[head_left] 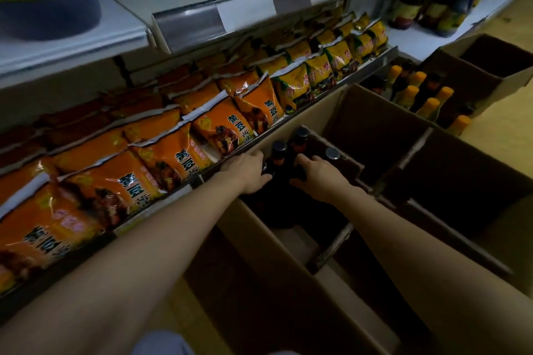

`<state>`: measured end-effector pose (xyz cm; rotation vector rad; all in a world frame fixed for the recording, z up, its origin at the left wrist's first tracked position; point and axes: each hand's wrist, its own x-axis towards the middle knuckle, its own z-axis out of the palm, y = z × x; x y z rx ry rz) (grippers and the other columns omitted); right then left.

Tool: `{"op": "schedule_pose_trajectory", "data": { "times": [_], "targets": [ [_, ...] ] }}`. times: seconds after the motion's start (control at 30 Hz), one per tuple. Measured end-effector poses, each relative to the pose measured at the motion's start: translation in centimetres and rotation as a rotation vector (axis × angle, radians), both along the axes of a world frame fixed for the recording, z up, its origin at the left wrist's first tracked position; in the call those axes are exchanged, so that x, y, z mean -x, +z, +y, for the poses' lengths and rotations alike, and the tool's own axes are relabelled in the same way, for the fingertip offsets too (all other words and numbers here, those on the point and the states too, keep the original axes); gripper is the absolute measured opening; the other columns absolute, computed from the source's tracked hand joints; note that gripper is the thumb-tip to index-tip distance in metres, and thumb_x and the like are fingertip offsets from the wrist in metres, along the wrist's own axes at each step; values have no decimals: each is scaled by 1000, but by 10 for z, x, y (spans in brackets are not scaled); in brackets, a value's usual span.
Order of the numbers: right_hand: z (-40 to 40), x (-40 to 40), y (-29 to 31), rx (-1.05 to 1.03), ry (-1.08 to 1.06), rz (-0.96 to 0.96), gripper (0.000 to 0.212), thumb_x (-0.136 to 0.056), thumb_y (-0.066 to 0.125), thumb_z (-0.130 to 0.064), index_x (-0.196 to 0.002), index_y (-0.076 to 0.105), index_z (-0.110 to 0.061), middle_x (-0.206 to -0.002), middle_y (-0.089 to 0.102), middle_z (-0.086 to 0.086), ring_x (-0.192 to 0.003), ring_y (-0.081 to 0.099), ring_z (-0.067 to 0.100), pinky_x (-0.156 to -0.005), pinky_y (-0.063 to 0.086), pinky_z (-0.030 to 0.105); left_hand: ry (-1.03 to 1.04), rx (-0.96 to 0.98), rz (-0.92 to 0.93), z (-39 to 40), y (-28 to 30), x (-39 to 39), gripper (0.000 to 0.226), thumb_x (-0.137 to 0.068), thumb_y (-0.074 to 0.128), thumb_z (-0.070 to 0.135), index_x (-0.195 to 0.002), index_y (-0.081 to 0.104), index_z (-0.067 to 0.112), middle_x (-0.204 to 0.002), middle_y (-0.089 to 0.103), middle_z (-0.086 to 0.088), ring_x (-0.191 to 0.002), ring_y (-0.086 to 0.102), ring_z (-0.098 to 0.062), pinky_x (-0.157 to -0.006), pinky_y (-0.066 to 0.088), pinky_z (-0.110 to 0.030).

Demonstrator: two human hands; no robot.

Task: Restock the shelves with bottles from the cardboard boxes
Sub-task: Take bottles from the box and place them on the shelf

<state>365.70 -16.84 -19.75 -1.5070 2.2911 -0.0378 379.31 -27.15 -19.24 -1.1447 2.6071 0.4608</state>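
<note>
Head view: left hand (pixel 250 171) and right hand (pixel 318 179), each grip seemingly around a dark bottle (pixel 278 158) in the cardboard box (pixel 259 239).

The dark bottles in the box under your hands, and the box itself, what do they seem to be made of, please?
Dark bottles: probably glass or hard plastic, glossy; the dim light leaves it open. Their caps look like smooth dark plastic.
Box: matte brown corrugated cardboard, with raw cut edges on its flaps and divider.
</note>
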Motion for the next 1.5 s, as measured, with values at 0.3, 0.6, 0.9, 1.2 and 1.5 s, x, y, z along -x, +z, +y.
{"op": "schedule_pose_trajectory", "data": {
  "times": [0.3, 0.6, 0.9, 1.2, 1.5],
  "targets": [
    [14, -15, -9, 70, -2, 54, 35, -96, 51, -38, -126, 42, -22, -97, 59, 4, -77, 59, 19, -59, 50, 32, -57, 112, -39, 17, -6, 1, 41, -95, 50, 40, -125, 41, 13, -115, 57, -14, -108, 54, -33, -89, 48, -49],
    [30, -16, 40, 156, 33, 174, 17, -97, 47, -38, -104, 52, -23, -80, 50, -3, -74, 53, 17, -57, 39, 30, -81, 285, 118, 27, 27, -9, 37, -100, 38, 39, -121, 44, 8, -107, 63, -14, -101, 58, -33, -80, 44, -39],
    [65, -26, 211, 252, -51, 114, 33, -96, 50, -35, -126, 54, -21, -98, 65, 4, -84, 59, 19, -60, 36, 29, -95, 274, 86, 51, 193, -14, 38, -100, 39, 36, -123, 42, 6, -106, 61, -14, -100, 57, -33, -69, 34, -35],
    [120, -37, 454, 270, -176, 69, 13, -93, 54, -35, -98, 57, -24, -83, 57, 2, -84, 60, 27, -61, 40, 33, -194, 227, 149, 92, 427, -24, 37, -96, 43, 35, -118, 48, 6, -112, 60, -19, -105, 56, -37, -76, 40, -37],
    [181, -29, 658, 358, -343, 214, 26, -92, 55, -36, -100, 63, -12, -89, 64, 11, -79, 58, 29, -64, 49, 41, -480, 307, 261, 130, 650, 15, 30, -90, 54, 35, -75, 49, 10, -62, 40, -4, -63, 46, -26, -50, 32, -33]
  ]
}}
